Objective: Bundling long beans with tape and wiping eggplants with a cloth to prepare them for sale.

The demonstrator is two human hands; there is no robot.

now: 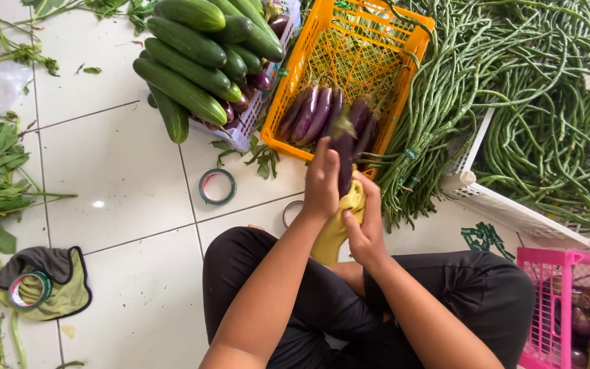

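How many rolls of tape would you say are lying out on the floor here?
3: one green roll on the tiles below the cucumbers, one roll on the cloth at left, one partly hidden roll behind the left hand.

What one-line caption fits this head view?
Both hands, left hand and right hand, wipe a purple eggplant with a yellow cloth before an orange crate.
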